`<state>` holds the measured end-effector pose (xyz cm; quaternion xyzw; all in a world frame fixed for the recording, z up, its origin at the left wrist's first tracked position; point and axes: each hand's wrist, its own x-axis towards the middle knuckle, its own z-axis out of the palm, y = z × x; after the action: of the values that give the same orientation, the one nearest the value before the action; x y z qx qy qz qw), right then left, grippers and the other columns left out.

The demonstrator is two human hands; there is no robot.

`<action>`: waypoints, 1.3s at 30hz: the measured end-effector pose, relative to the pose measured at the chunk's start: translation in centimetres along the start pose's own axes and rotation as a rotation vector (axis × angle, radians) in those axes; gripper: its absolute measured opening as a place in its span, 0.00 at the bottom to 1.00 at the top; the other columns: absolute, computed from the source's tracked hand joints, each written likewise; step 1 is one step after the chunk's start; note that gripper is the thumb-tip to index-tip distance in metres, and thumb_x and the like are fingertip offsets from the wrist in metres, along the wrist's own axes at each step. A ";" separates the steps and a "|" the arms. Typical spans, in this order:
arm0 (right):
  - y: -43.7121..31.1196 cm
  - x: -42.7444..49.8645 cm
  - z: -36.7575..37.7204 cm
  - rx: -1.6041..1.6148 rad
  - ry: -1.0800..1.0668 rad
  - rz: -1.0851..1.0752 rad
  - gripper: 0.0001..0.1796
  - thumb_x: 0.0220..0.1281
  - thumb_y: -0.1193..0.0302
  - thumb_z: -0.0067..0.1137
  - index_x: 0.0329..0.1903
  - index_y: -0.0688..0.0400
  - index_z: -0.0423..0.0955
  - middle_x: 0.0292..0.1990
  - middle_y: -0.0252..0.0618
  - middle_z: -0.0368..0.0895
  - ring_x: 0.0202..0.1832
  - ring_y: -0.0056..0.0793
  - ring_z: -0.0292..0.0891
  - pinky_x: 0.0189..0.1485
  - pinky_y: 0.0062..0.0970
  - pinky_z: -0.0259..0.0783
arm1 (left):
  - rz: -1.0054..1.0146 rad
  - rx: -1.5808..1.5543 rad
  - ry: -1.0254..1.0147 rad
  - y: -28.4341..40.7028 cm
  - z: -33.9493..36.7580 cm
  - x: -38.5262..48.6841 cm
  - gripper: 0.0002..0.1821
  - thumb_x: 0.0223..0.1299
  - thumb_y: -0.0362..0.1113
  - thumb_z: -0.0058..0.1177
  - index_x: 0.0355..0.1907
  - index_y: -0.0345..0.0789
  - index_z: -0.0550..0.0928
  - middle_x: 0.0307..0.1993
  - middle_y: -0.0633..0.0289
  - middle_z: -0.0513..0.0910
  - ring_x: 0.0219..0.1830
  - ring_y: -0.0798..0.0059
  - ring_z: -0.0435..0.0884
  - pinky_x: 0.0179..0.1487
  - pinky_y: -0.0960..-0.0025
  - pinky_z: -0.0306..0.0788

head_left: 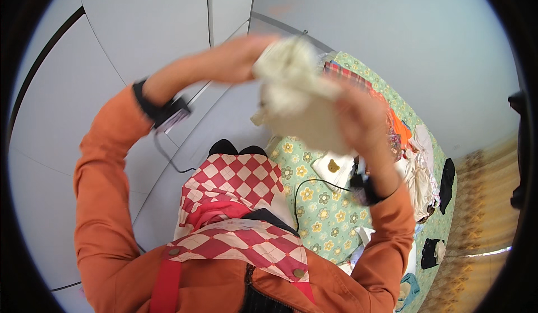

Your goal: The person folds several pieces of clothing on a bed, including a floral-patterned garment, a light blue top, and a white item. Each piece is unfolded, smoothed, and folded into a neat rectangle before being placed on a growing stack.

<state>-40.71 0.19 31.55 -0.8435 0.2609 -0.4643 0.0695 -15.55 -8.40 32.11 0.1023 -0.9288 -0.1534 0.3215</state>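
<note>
A cream cloth garment [302, 111], blurred by motion, is held up in the air in front of me. My left hand [256, 56] grips its bunched upper left part. On the right side of the cloth, my right hand [363, 113] is closed around its edge. The lower part hangs between the hands, and folds hide its shape. Below it, a white cloth with a brown bear patch [333, 166] lies on the green floral bedspread [323, 214]. Each wrist wears a black band with a small cabled device.
Orange clothing [401, 130], a plaid cloth [346, 74] and a pile of pale clothes [420, 174] lie along the bed's far right side. Black items lie near the patterned curtain [483, 212]. White cabinet doors [147, 31] stand at left; a black cable crosses the bedspread.
</note>
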 end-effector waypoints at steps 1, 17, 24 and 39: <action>-1.7 -2.8 1.4 -0.211 -0.242 0.059 0.18 0.52 0.77 0.59 0.49 0.53 0.77 0.27 0.38 0.76 0.28 0.33 0.77 0.29 0.29 0.73 | -0.145 -0.061 -0.121 0.8 1.1 -3.6 0.11 0.57 0.34 0.53 0.42 0.35 0.74 0.38 0.59 0.74 0.41 0.60 0.74 0.46 0.62 0.67; -6.9 -16.9 14.3 0.790 -0.961 0.368 0.19 0.60 0.69 0.55 0.55 0.54 0.71 0.41 0.45 0.71 0.37 0.49 0.74 0.39 0.41 0.70 | -0.771 -0.811 -0.748 2.8 12.7 -23.1 0.15 0.56 0.32 0.54 0.47 0.33 0.80 0.38 0.63 0.82 0.39 0.80 0.78 0.43 0.74 0.71; -7.7 -17.9 14.3 0.792 -0.884 0.378 0.18 0.59 0.71 0.56 0.53 0.54 0.71 0.40 0.43 0.70 0.36 0.49 0.74 0.38 0.43 0.70 | -1.344 -0.611 -0.018 -10.4 25.3 -19.8 0.20 0.58 0.43 0.55 0.45 0.28 0.80 0.33 0.57 0.83 0.32 0.75 0.82 0.35 0.74 0.76; -5.7 -20.1 12.7 0.836 -0.800 0.478 0.24 0.57 0.77 0.56 0.57 0.52 0.69 0.40 0.40 0.68 0.37 0.44 0.72 0.38 0.38 0.69 | -1.428 -0.569 0.441 -17.4 31.1 -18.8 0.15 0.59 0.42 0.57 0.39 0.31 0.82 0.33 0.61 0.82 0.32 0.75 0.80 0.32 0.71 0.73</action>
<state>-36.87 13.59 11.45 -0.7718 0.1925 -0.1471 0.5879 -18.95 -12.38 -7.85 0.6145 -0.4790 -0.5294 0.3356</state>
